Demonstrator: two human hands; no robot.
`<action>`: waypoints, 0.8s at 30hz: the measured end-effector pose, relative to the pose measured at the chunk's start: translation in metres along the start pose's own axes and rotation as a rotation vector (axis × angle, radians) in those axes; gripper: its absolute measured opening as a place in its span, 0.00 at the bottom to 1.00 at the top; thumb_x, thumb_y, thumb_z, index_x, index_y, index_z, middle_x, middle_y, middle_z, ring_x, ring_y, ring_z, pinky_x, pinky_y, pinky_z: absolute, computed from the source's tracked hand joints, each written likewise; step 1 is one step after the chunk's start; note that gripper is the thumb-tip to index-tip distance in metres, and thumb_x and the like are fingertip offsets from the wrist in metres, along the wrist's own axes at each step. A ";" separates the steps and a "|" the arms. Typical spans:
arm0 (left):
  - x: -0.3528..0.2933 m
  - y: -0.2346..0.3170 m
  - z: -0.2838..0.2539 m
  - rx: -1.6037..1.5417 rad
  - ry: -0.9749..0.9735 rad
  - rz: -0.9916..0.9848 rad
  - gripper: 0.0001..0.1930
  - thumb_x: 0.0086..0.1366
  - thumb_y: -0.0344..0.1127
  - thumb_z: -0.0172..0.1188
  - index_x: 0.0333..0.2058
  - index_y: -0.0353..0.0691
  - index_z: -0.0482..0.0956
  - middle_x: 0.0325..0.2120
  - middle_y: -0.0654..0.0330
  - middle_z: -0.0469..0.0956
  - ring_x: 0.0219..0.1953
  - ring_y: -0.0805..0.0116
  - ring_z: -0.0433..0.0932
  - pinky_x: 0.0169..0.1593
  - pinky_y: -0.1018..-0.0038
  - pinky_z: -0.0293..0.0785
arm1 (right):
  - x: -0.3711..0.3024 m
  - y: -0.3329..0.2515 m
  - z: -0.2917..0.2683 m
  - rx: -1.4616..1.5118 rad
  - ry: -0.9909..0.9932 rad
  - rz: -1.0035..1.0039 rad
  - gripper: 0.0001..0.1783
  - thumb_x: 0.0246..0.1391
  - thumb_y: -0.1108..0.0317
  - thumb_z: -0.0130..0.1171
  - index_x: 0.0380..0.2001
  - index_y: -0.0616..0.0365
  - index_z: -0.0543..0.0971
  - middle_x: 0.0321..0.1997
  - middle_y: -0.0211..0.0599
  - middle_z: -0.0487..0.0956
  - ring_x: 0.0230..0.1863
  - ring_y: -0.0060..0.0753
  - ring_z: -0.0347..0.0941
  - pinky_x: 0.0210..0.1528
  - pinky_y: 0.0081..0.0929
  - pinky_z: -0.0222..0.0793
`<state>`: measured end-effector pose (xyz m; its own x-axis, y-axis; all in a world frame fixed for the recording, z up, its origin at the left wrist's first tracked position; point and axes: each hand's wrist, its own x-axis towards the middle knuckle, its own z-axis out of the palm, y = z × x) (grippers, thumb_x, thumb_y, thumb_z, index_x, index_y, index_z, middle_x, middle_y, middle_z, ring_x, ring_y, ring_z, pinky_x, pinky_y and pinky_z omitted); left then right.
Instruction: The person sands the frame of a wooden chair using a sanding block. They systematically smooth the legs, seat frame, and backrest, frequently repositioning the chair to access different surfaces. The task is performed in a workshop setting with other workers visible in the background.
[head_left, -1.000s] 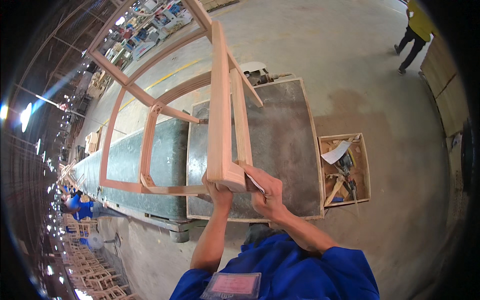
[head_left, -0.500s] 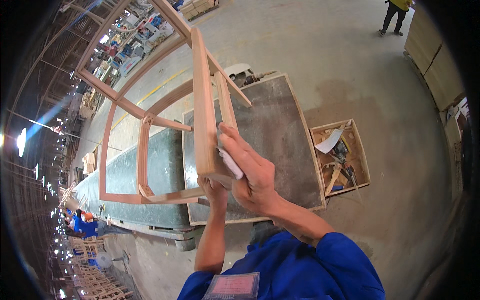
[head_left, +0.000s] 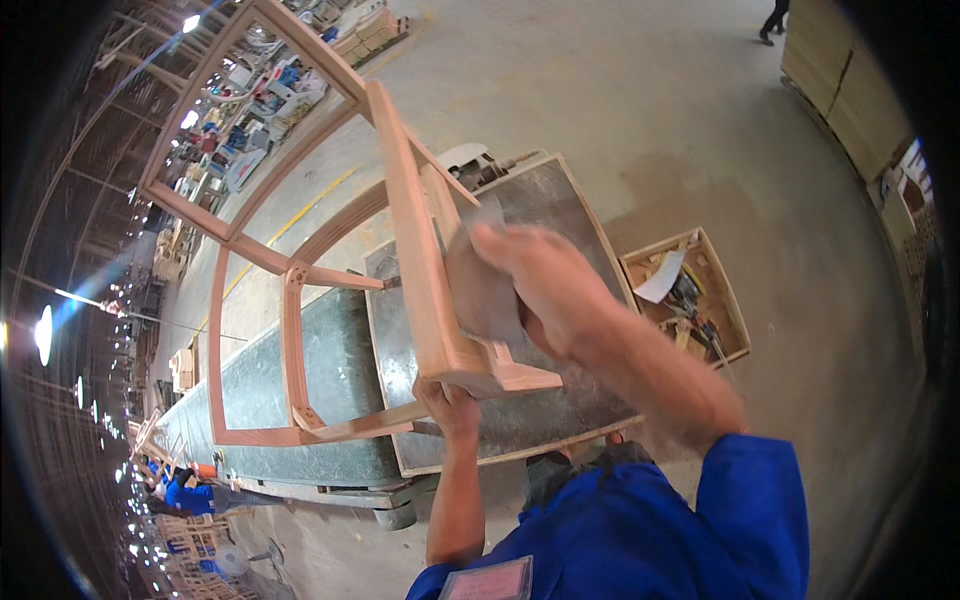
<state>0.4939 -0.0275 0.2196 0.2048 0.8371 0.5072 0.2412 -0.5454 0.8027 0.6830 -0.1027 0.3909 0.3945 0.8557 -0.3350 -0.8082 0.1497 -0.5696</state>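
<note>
In the head view, a person in blue (head_left: 640, 530) is supporting a pale wooden frame (head_left: 295, 335) over a dark tabletop (head_left: 545, 195). The left grip (head_left: 452, 407) is holding the frame's near corner from underneath, its fingers partly hidden by the wood, probably bearing weight there and keeping the corner from swinging. The right grip (head_left: 555, 285) is holding a grey sheet (head_left: 485, 290) on the right side of a thick rail (head_left: 415, 250); blur is hiding how the fingers are bending around it and whether the sheet is pressing on the wood. The split of roles is seemingly deliberate: one grip is steadying, leaving the other free to handle the sheet.

From the left grip, the frame is rising away and to the left, its open rectangles spreading above a green surface (head_left: 335, 360). Some of its bars are reaching over the tabletop beyond the grips, perhaps sharing the load, though contact is hard to confirm.

To the right of the right grip, just past the tabletop's edge, a box (head_left: 730, 300) is holding white paper (head_left: 662, 277) and tools (head_left: 692, 298), presumably sitting there for easy reach. Far beyond both grips, another person's legs (head_left: 774, 22) are showing beside a pale stack (head_left: 850, 80).
</note>
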 end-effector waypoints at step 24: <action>0.000 -0.035 0.007 -0.080 -0.046 -0.269 0.36 0.72 0.60 0.50 0.54 0.24 0.66 0.53 0.43 0.68 0.55 0.52 0.69 0.59 0.57 0.66 | -0.002 -0.039 0.030 -1.077 0.053 -0.066 0.20 0.62 0.64 0.46 0.46 0.67 0.81 0.40 0.47 0.82 0.41 0.41 0.78 0.46 0.46 0.73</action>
<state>0.4917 -0.0085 0.1892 0.1870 0.9474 0.2597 0.2176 -0.2978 0.9295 0.7006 -0.0954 0.4367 0.4628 0.8354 -0.2966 0.0150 -0.3419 -0.9396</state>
